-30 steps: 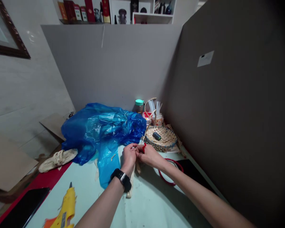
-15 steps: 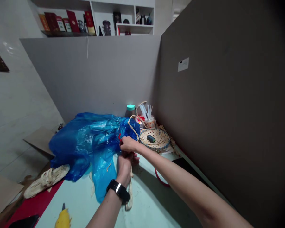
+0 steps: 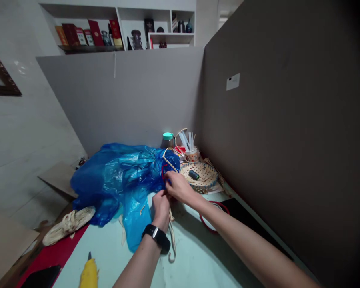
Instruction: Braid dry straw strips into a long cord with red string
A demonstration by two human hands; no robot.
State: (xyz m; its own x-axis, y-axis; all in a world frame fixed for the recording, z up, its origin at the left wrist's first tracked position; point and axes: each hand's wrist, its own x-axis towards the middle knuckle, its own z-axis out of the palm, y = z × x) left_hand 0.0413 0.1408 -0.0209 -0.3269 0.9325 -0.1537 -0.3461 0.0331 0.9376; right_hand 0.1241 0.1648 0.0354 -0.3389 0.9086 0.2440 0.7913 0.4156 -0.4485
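While your two hands meet above the pale green tabletop (image 3: pixel 192 266), your right hand (image 3: pixel 178 187) has its fingertips (image 3: pixel 169 176) pinched together on a thin red cord (image 3: pixel 163 172), which curves up before the blue plastic bag (image 3: pixel 123 168). Your left hand (image 3: pixel 160 207) is just below, with bent fingers; these hide what is between them, so whether they clamp something cannot be told. From under the hands, a pale fibre strip (image 3: pixel 173 242) runs down with a curled end, beside your black wristwatch (image 3: pixel 158 236). Near your right hand, a shallow woven basket (image 3: pixel 208 172) holds a dark thread spool (image 3: pixel 194 175). Your right forearm crosses over a red ring (image 3: pixel 205 226).
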